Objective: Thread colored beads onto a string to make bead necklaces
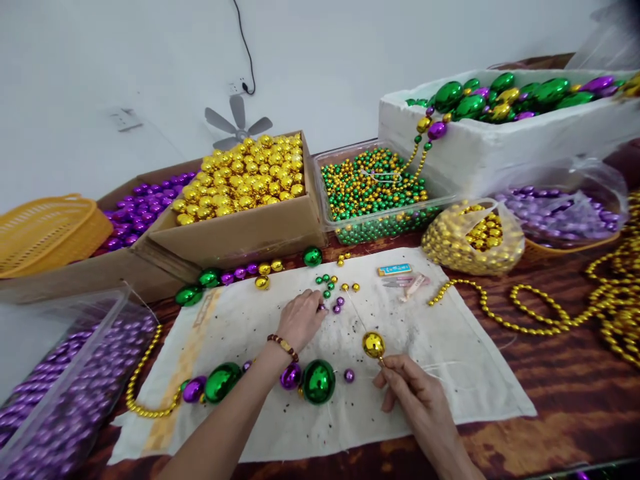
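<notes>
My left hand (300,319) reaches to the cloth's middle, its fingers closed at a small purple bead (321,308). Near those fingertips lie more purple beads (339,303), small green beads (327,285) and gold beads (351,287). My right hand (419,393) pinches the lower end of a thin needle (356,308), which runs up through a large gold bead (373,345). Under my left forearm lies a string of beads with big green balls (319,381) and purple ones (195,389); the forearm hides part of it. A loose purple bead (349,375) rests beside its right end.
A white cloth (480,373) covers part of the wooden table (565,427). Behind stand a carton of gold balls (240,230), a clear bin of small beads (385,217) and a foam box (440,143). Gold bead strands (540,327) lie right; a purple-bead container (95,373) stands left.
</notes>
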The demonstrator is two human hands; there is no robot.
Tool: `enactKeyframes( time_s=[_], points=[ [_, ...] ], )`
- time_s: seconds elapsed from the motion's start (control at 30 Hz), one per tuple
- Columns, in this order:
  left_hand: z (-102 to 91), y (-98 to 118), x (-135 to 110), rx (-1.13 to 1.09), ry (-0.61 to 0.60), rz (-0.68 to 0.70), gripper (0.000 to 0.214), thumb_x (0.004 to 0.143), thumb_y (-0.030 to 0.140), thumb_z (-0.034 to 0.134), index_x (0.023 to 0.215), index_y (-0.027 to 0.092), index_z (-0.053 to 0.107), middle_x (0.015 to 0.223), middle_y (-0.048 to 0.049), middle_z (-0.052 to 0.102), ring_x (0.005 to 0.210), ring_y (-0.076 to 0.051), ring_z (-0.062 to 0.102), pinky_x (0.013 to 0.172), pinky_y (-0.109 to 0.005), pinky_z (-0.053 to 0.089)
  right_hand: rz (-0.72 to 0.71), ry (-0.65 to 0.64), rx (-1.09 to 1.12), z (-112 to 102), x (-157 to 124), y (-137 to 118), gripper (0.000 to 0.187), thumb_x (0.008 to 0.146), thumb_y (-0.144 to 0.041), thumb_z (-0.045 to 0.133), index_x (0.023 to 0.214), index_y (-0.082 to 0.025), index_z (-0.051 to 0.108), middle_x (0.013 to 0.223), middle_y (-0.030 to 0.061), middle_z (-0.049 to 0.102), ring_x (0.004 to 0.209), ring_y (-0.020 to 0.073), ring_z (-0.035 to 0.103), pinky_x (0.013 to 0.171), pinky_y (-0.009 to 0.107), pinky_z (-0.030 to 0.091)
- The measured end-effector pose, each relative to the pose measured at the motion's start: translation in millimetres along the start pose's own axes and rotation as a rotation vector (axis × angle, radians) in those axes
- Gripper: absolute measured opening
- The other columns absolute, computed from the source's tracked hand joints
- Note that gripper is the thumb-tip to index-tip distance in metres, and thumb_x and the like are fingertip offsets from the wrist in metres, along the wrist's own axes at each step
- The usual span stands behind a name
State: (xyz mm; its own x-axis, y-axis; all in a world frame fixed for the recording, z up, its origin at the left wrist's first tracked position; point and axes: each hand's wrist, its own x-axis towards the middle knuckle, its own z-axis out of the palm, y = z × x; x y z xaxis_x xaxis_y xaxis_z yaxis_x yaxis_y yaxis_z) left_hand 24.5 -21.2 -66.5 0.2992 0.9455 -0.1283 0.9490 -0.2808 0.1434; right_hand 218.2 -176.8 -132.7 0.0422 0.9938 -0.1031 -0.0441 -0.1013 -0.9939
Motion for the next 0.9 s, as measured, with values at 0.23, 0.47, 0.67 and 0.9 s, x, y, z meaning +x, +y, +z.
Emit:
enactKeyframes(
  time_s=[0.23, 0.47, 0.67, 0.9],
  points=[
    [-13.3, 9.1, 20.7, -0.012, 0.117, -0.031, 0.013, 0.088, 0.027, 0.048, 0.095, 0.023, 0.057, 0.102, -0.0062, 0.061, 0.096, -0.022, 0.058, 0.081, -0.033, 0.041, 0.008, 0.002, 0.015, -0.8, -0.6, 4.1, 0.025, 0.096, -0.038, 0.045, 0.094, -0.018, 0.059, 0.079, 0.0013, 0.065, 0.054, 0.0114, 0.059, 0.057, 0.023, 0.043],
    [-1.2, 4.8, 30.0, -0.19, 0.066, -0.078, 0.008, 0.079, 0.027, 0.058, 0.083, 0.021, 0.06, 0.094, -0.0052, 0.064, 0.091, -0.024, 0.06, 0.08, -0.035, 0.042, 0.011, 0.016, -0.004, -2.3, -0.9, 5.3, 0.025, 0.096, -0.039, 0.045, 0.096, -0.018, 0.059, 0.077, 0.0006, 0.065, 0.053, 0.0109, 0.06, 0.057, 0.023, 0.043],
    [-9.3, 1.8, 23.3, -0.635, 0.09, -0.078, 0.013, 0.083, 0.027, 0.056, 0.091, 0.018, 0.058, 0.09, -0.0051, 0.066, 0.085, -0.019, 0.063, 0.075, -0.031, 0.047, 0.012, 0.028, 0.065, -1.3, -0.1, -2.2, 0.028, 0.093, -0.042, 0.049, 0.094, -0.017, 0.062, 0.074, 0.0026, 0.066, 0.052, 0.0128, 0.06, 0.054, 0.024, 0.045],
    [-31.4, 24.1, -12.6, -1.799, -0.18, -0.017, 0.026, 0.086, 0.03, 0.06, 0.108, 0.017, 0.063, 0.096, -0.0081, 0.068, 0.093, -0.019, 0.065, 0.094, -0.041, 0.046, -0.037, -0.01, 0.093, -7.3, -4.0, -5.1, 0.024, 0.093, -0.038, 0.05, 0.096, -0.018, 0.063, 0.071, 0.003, 0.065, 0.058, 0.0155, 0.061, 0.059, 0.026, 0.049]
  ],
)
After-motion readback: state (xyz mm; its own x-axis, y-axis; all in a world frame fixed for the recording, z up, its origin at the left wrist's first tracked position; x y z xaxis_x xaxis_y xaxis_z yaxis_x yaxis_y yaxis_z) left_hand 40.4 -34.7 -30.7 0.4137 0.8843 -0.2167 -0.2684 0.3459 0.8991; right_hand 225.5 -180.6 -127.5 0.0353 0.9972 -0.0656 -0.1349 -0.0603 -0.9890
